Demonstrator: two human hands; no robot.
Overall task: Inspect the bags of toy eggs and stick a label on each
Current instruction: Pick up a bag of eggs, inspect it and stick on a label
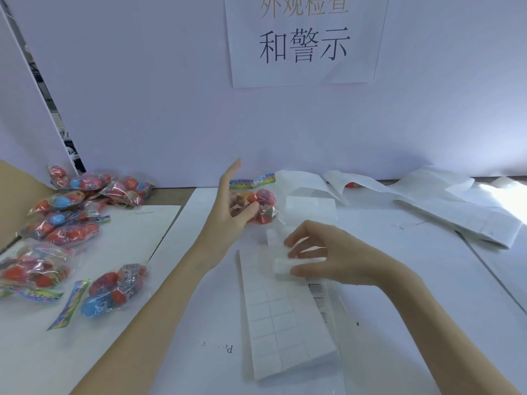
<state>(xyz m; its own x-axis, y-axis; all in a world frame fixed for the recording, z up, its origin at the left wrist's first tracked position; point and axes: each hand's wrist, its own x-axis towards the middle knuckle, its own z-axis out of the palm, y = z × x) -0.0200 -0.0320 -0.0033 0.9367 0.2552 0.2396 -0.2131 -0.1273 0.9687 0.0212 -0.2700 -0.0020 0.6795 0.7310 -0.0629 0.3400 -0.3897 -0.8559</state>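
A clear bag of red toy eggs (263, 208) lies on the white table at centre, with a colourful header card at its far end. My left hand (231, 206) holds the near side of this bag, the thumb curled against it and the fingers raised. My right hand (319, 252) pinches a white label (282, 267) at the top of a white label sheet (282, 317) that lies in front of me. Several more bags of red and blue eggs (65, 220) are piled at the left.
Long strips of used white backing paper (445, 201) lie across the back right of the table. A white partition wall with a printed sign (305, 38) stands behind. One bag (114, 292) lies near the left front.
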